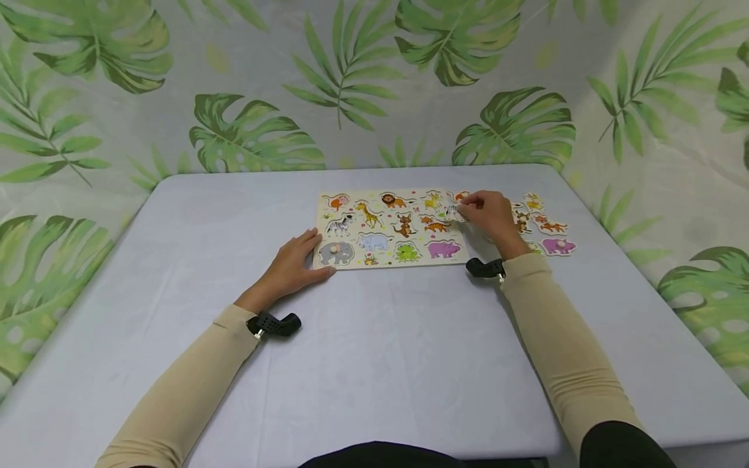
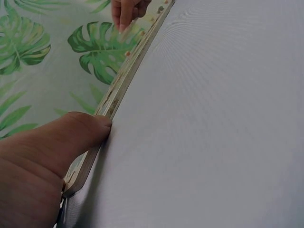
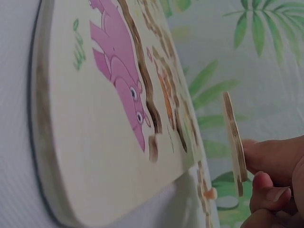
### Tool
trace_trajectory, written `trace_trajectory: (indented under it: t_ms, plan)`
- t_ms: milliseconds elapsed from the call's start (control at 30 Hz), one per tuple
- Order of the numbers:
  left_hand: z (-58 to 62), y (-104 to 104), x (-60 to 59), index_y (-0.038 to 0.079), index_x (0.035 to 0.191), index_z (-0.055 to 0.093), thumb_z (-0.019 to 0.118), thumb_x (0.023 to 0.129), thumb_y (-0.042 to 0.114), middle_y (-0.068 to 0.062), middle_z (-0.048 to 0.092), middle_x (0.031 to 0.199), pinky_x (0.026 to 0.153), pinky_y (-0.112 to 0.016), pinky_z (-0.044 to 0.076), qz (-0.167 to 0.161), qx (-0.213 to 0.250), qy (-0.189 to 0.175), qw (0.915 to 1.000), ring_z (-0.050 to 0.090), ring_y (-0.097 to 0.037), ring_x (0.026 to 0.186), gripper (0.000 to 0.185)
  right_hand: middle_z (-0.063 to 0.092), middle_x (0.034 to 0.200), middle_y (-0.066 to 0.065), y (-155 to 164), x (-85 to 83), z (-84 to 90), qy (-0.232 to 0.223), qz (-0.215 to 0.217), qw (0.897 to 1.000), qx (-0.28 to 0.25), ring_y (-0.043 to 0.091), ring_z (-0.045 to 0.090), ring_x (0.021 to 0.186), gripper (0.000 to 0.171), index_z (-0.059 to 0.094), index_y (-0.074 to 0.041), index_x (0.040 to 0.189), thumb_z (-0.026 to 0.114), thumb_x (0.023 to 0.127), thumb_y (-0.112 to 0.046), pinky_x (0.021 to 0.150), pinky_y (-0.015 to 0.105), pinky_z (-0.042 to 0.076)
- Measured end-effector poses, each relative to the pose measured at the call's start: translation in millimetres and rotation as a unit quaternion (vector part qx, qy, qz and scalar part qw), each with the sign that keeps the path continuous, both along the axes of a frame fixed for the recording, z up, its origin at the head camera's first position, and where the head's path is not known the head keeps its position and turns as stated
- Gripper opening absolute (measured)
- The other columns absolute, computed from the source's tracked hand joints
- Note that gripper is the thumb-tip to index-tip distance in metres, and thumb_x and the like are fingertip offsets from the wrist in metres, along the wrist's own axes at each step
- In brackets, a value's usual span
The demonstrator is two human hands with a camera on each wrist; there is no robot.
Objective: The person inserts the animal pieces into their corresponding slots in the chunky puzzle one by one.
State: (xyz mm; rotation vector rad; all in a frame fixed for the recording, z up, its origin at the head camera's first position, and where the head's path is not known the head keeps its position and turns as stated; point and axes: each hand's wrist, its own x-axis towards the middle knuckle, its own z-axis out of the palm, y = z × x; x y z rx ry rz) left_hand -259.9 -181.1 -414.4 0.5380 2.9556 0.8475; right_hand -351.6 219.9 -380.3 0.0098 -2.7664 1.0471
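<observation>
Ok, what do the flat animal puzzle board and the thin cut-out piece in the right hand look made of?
The animal puzzle board looks like pale wood or plywood with matt printed pictures: its rounded edge shows a brownish cut face. The thin cut-out piece, pinched by the right hand, shows the same pale faces and brown edge, probably wood too. The left hand rests against the board's corner.

Left hand (image 2: 42,156) pressed thumb-first against the near edge of a wooden puzzle board (image 2: 124,76) lying on a grey table (image 2: 213,118). Seen far beyond the thumb, along the board's length: fingers of the other hand (image 2: 126,12), pointed down. Leaf-print backdrop (image 2: 42,61) behind.
</observation>
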Motion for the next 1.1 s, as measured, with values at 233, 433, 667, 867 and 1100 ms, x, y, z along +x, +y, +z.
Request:
trace_trajectory:
  t_ms: [233, 433, 667, 867, 1100]
  plan:
    - [1.2, -0.6, -0.8, -0.001, 0.150, 0.030, 0.069, 0.086, 0.044, -0.016, 0.022, 0.158, 0.118, -0.051, 0.011, 0.000, -0.001, -0.001, 1.0000, 0.016, -0.038, 0.145, 0.087, 0.061, 0.093, 0.014, -10.8, 1.3, 3.0, 0.029, 0.018, 0.999, -0.010, 0.024, 0.051, 0.082, 0.025, 0.069, -0.002, 0.105, 0.067, 0.091, -0.022, 0.066, 0.033, 0.042]
    - [0.3, -0.5, -1.3, -0.001, 0.149, 0.031, 0.069, 0.086, 0.044, -0.015, 0.023, 0.158, 0.117, -0.051, 0.012, 0.002, 0.007, 0.007, 1.0000, 0.017, -0.038, 0.144, 0.086, 0.061, 0.089, 0.013, -18.9, 2.3, 7.2, 0.061, 0.029, 0.998, 0.001, 0.024, 0.051, 0.078, 0.022, 0.070, -0.002, 0.102, 0.067, 0.091, -0.022, 0.063, 0.033, 0.043]
    - [-4.3, -1.9, 2.2, -0.001, 0.148, 0.033, 0.070, 0.085, 0.044, -0.016, 0.024, 0.157, 0.117, -0.052, 0.014, 0.002, 0.007, 0.008, 0.9999, 0.018, -0.038, 0.144, 0.086, 0.062, 0.087, 0.013, -33.9, -2.0, 7.5, 0.066, 0.049, 0.997, -0.007, 0.025, 0.054, 0.077, 0.022, 0.071, -0.002, 0.100, 0.068, 0.090, -0.021, 0.066, 0.035, 0.044]
    - [-5.0, -1.2, 2.4, -0.002, 0.148, 0.033, 0.070, 0.085, 0.043, -0.017, 0.024, 0.157, 0.117, -0.053, 0.013, -0.001, 0.015, 0.013, 0.9998, 0.018, -0.039, 0.144, 0.086, 0.062, 0.088, 0.012, -50.7, -3.8, 7.0, 0.070, 0.068, 0.995, -0.009, 0.025, 0.054, 0.077, 0.022, 0.070, -0.003, 0.100, 0.067, 0.091, -0.022, 0.067, 0.038, 0.044]
    - [-4.1, 0.3, 3.3, -0.002, 0.148, 0.033, 0.070, 0.085, 0.043, -0.016, 0.024, 0.157, 0.117, -0.053, 0.013, 0.001, 0.012, 0.008, 0.9999, 0.018, -0.039, 0.144, 0.086, 0.060, 0.084, 0.011, -73.0, -4.3, 12.0, 0.092, 0.094, 0.991, -0.017, 0.025, 0.052, 0.073, 0.019, 0.070, -0.003, 0.098, 0.068, 0.091, -0.020, 0.065, 0.036, 0.043]
